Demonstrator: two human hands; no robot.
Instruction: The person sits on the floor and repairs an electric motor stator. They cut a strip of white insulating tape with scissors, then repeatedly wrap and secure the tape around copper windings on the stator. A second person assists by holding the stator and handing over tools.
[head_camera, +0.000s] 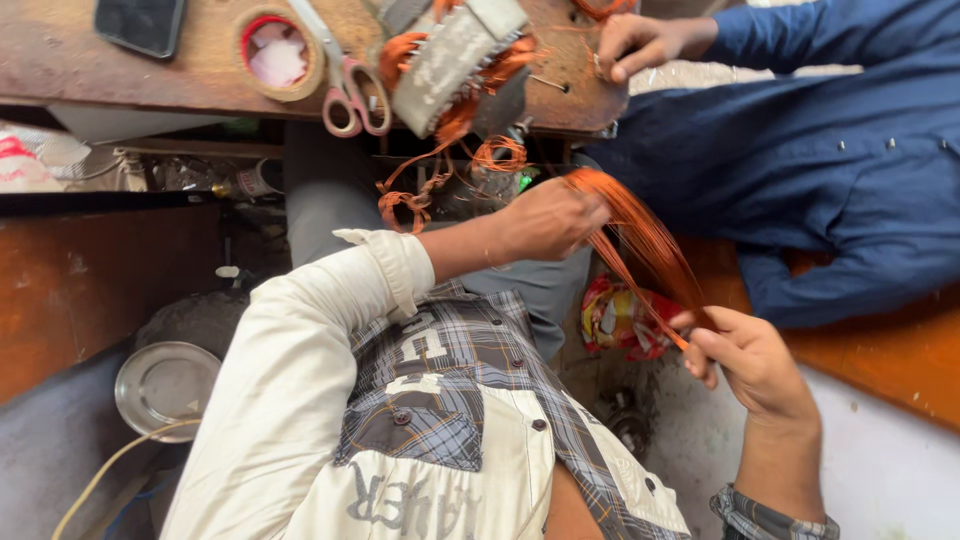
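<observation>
Left hand (545, 220) grips the far end of a copper wire bundle (640, 240), fingers closed. Right hand (750, 360) pinches the near end. The strands run taut between them, kept straight, well clear of the worktop (60, 50). A co-worker's hand (640, 42) rests far right.

Soft, even daylight, no hard glare, deep shadow under the wooden bench (120, 60), wide-angle stretching at the edges, copper wire strands (640, 240) streaked with motion blur, floor slightly soft, colours warm.
</observation>
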